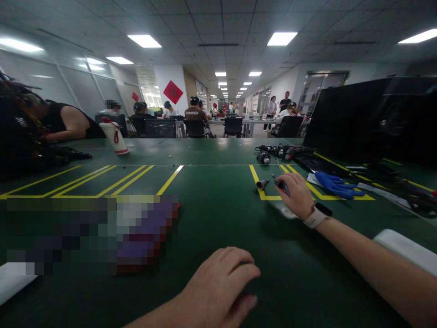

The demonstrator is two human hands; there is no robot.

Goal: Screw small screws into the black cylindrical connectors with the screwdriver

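My right hand, with a pale-strapped watch on its wrist, reaches over the yellow-taped area at the right. Its fingers are closed around a small dark cylindrical piece with a narrow end pointing away; its exact kind is hard to make out. Just left of it, a short grey metal cylinder with an open end lies on the green table. In the near foreground my left hand hovers over or rests on the tabletop, fingers curved and thumb apart, holding nothing.
A blue glove lies right of my right hand. Behind are several dark cylindrical parts and a large black box. A white cup stands far left, near a person leaning over. A blurred-out purple-and-red item lies left.
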